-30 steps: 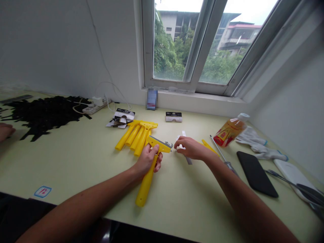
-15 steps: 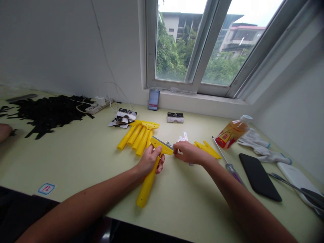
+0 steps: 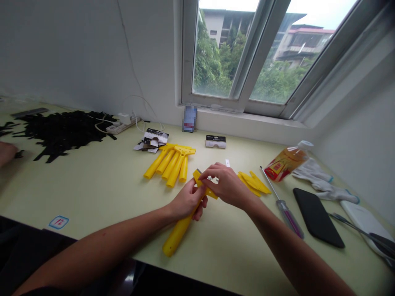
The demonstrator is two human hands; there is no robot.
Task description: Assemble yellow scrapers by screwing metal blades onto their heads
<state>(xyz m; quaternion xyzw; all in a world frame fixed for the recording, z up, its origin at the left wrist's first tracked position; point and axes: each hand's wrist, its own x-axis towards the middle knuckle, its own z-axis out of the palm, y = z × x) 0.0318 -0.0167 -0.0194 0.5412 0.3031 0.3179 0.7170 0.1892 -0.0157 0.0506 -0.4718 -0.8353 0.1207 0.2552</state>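
A yellow scraper [image 3: 178, 234] is in my left hand [image 3: 187, 200], whose fingers wrap round it just below the head. Its handle slants down toward the table's front edge. A short piece of dark blade shows along the head's top edge. My right hand [image 3: 226, 184] is over the head, thumb and fingertips pinched near its left end; whatever is between them is too small to make out. Behind that hand lie small metal screws [image 3: 212, 179], partly hidden, and a white strip [image 3: 227, 163]. Flat yellow pieces [image 3: 254, 183] lie to its right.
Several yellow scraper handles [image 3: 173, 167] lie left of centre, near black-and-white packaging cards [image 3: 156, 137]. On the right are a screwdriver [image 3: 290, 218], a bottle [image 3: 285, 162], gloves [image 3: 317, 181] and a black phone [image 3: 317, 218]. Black strips [image 3: 64, 129] are heaped far left, beside another person's hand [image 3: 6, 153].
My right hand has moved left from the right end of the scraper's head to its left end, now covering much of it. The left hand still holds the scraper, slightly lower.
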